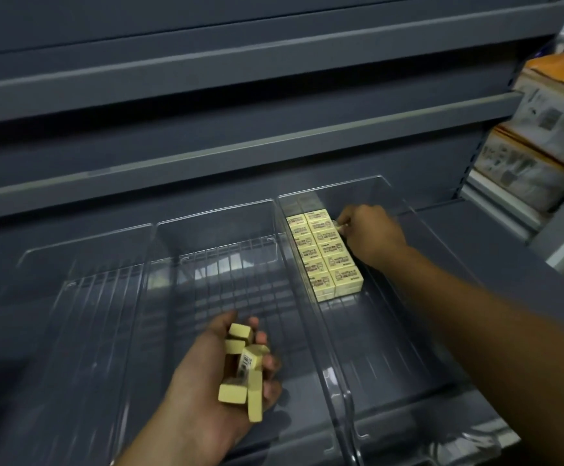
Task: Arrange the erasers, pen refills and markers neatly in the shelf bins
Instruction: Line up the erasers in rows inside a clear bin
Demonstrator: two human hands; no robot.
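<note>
We are working at the grey shelf [458, 223], where clear bins are sitting side by side along its front edge. The right bin [391, 331], nearest the shelf's right edge, is holding two tidy rows of erasers [324, 253] against its left wall, toward the shelf's back. Our left hand [206, 381] is curling round a loose handful of erasers [243, 364] above the middle bin [223, 264]. Our right hand [371, 230] is pinching one eraser [339, 227] at the back end of the rows. We are judging this the eraser-filling step. The next move is calling for seating this piece flush and square beside its neighbours.
</note>
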